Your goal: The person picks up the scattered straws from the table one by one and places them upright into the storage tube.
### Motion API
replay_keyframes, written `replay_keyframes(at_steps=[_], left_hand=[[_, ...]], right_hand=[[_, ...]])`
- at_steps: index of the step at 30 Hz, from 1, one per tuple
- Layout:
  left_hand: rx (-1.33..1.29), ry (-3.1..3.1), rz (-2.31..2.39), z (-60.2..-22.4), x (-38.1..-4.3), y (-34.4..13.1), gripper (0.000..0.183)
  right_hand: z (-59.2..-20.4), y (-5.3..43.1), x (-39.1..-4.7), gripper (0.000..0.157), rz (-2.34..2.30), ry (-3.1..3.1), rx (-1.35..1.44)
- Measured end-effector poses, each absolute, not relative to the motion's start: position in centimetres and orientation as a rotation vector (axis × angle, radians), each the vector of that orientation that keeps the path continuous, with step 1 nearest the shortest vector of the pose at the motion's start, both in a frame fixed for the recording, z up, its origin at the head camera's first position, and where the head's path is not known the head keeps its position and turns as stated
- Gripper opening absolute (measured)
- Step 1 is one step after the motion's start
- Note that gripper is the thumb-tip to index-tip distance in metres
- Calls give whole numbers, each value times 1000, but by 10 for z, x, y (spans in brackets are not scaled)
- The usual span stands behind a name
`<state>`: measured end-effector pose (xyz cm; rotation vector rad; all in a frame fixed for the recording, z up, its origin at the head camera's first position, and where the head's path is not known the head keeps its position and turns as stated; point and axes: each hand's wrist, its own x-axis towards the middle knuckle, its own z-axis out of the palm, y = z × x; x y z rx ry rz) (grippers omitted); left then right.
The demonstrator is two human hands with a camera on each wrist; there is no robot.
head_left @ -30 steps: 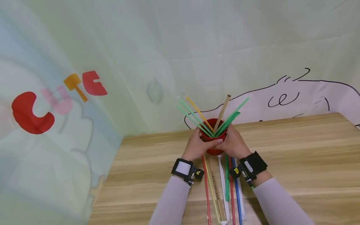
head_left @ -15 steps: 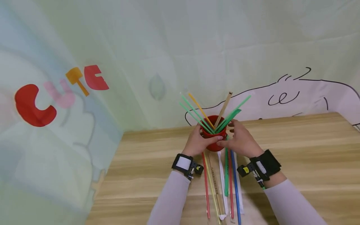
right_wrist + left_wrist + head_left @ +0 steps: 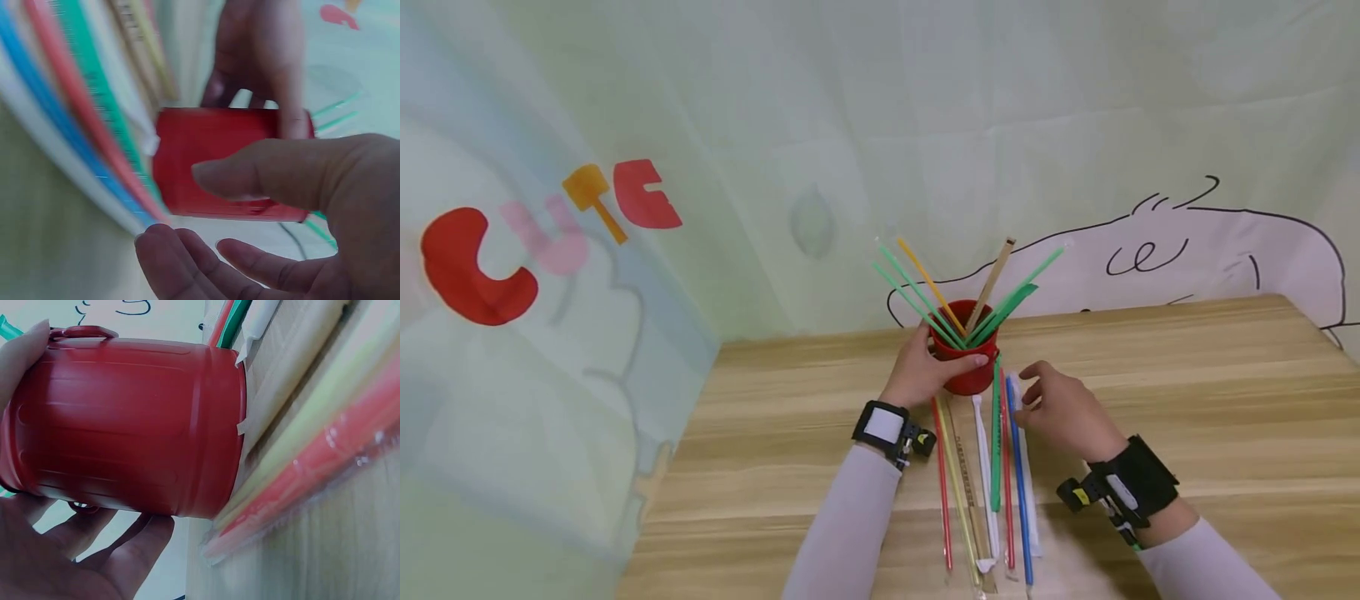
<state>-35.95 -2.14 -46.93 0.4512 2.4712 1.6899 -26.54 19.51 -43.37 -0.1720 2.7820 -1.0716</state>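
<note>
A small red bucket (image 3: 967, 379) stands at the far ends of a row of straws on the table. My left hand (image 3: 917, 371) grips it from the left, thumb across its front; the left wrist view shows fingers behind the bucket wall (image 3: 125, 425). Out of its mouth fan green straws (image 3: 917, 296), an orange straw (image 3: 928, 279) and a brown paper-wrapped straw (image 3: 996, 283). My right hand (image 3: 1067, 417) is off the bucket, fingers loosely bent and holding nothing, just right of a blue straw (image 3: 1021, 492) and a white-wrapped straw (image 3: 1033, 517).
Side by side on the wooden table (image 3: 775, 458) also lie red straws (image 3: 943, 492), a yellow straw (image 3: 961, 500), a brown paper-wrapped straw (image 3: 967, 483), a white-wrapped straw (image 3: 987, 475) and a green straw (image 3: 996, 450). A printed cloth backdrop (image 3: 850, 167) rises behind the table's far edge.
My right hand has let go of the bucket and moved right and toward me, over the right side of the straw row. My left hand keeps its grip on the bucket.
</note>
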Motion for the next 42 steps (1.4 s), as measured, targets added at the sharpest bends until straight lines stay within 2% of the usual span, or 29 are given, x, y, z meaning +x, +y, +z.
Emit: replay_keyframes(at_steps=[11, 21, 30, 42], left_hand=[[425, 2495, 1664, -468, -359, -22, 83], [456, 2486, 1675, -470, -357, -24, 81], [444, 2475, 1674, -468, -358, -23, 84], [452, 2483, 1663, -468, -358, -23, 84]], right_hand=[[-462, 192, -269, 59, -1029, 2795, -114], [-471, 182, -268, 58, -1027, 2828, -41], [-469, 191, -270, 66, -1071, 2784, -45], [-448, 207, -273, 64, -1167, 2784, 0]])
